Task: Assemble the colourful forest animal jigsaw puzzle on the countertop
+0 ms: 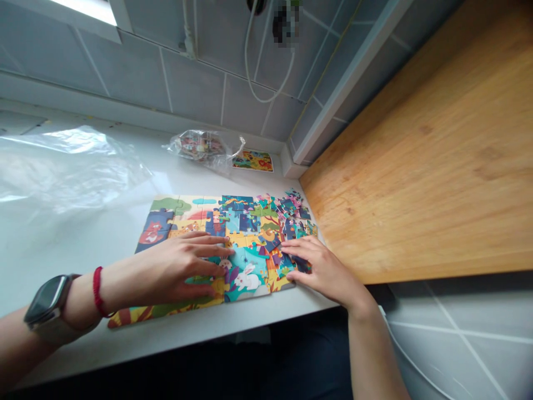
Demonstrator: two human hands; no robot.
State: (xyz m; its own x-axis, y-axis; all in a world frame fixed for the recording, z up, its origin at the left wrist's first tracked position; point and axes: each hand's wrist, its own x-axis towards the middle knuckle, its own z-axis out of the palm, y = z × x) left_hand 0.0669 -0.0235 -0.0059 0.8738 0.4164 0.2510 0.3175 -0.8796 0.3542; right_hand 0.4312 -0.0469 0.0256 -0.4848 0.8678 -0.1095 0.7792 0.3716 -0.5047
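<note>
A colourful jigsaw puzzle [164, 214] of large joined pieces lies on the white counter, with smaller blue and yellow pieces on its right part. A section with a white rabbit [249, 279] is near its front edge. My left hand [189, 261] rests flat over the middle of the puzzle, fingers spread and pointing right. At the right side my right hand [318, 266] has its fingers apart over small pieces; nothing is visibly held in it. Loose small pieces [293, 205] are heaped at the back right, beyond my right hand.
A clear bag of pieces [202, 145] and a small picture card [254, 160] lie near the tiled wall. Crumpled clear plastic [70, 166] covers the left of the white counter [175, 180]. A wooden board [428, 166] bounds the right side.
</note>
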